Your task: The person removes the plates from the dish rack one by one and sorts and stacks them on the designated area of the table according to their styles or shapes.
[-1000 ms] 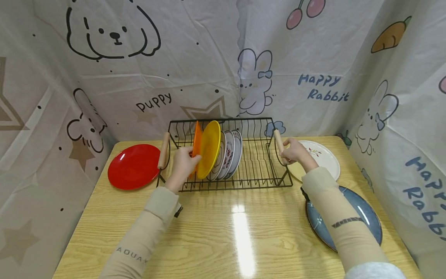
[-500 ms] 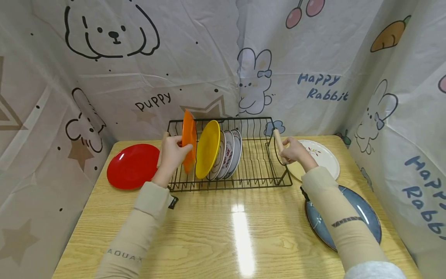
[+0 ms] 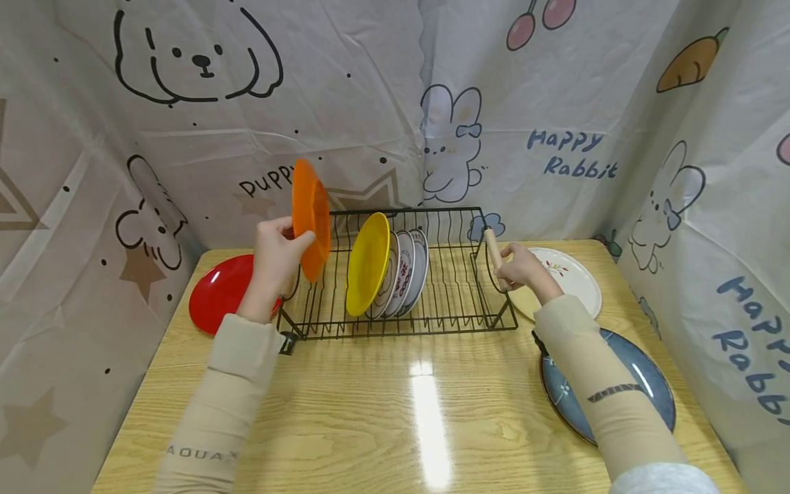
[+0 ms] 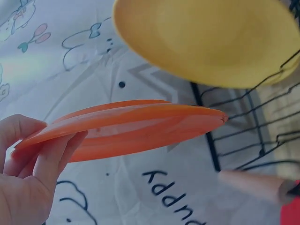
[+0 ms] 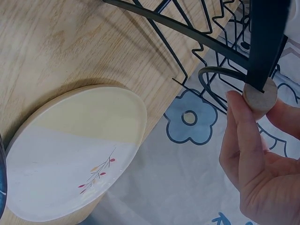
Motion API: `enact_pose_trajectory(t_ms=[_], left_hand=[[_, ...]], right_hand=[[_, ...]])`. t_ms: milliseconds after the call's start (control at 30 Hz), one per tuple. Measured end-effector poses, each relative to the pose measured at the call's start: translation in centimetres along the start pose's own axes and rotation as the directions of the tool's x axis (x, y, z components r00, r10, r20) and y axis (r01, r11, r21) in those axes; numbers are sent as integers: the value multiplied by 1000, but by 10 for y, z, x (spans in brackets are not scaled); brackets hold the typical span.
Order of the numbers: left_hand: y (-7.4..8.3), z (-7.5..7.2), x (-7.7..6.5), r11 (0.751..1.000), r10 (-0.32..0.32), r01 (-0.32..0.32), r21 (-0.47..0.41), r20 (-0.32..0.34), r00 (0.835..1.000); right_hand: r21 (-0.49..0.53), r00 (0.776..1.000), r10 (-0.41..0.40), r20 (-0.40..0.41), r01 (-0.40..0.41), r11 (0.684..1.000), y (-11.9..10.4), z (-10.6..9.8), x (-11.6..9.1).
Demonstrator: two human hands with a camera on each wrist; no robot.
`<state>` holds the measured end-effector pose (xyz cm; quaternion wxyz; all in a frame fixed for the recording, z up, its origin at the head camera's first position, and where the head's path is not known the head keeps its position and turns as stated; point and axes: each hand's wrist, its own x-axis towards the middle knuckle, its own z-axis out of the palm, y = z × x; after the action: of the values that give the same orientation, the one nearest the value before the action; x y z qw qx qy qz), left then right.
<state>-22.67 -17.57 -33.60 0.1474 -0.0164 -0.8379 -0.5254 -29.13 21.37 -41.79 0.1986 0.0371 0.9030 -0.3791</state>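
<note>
My left hand [image 3: 276, 255] pinches an orange plate [image 3: 311, 218] by its edge, thumb on one face and fingers on the other. The plate stands nearly upright above the left end of the black wire dish rack [image 3: 447, 274]. In the left wrist view the orange plate [image 4: 140, 131] appears almost edge-on, away from the rack's wires. My right hand [image 3: 521, 266] grips the wooden handle [image 3: 493, 250] at the rack's right end. The right wrist view shows its fingers and thumb round the handle's end [image 5: 260, 97]. A yellow plate [image 3: 368, 266] leans in the rack.
Several patterned white plates [image 3: 420, 274] stand right of the yellow one. On the table lie a red plate [image 3: 216, 295] at left, a cream and white plate [image 3: 577, 281] at right, and a blue plate [image 3: 642, 377] partly under the right forearm. A printed curtain [image 3: 370, 103] hangs behind.
My left hand has lifted the orange plate out of the rack, up and to the left. The right hand has stayed on the handle.
</note>
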Motion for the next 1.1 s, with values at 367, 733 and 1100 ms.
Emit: enact_pose_trajectory(t_ms=[367, 733, 1100], left_hand=[[-2, -28, 9, 992, 46, -31, 126, -115, 992], [-37, -44, 9, 948, 43, 6, 318, -147, 988], [-92, -51, 0, 852, 106, -44, 522, -90, 990]], right_hand=[[11, 1000, 18, 6, -18, 1000, 0, 1, 0], [3, 1000, 15, 5, -15, 1000, -1, 0, 0], [2, 1000, 22, 4, -22, 1000, -2, 0, -1]])
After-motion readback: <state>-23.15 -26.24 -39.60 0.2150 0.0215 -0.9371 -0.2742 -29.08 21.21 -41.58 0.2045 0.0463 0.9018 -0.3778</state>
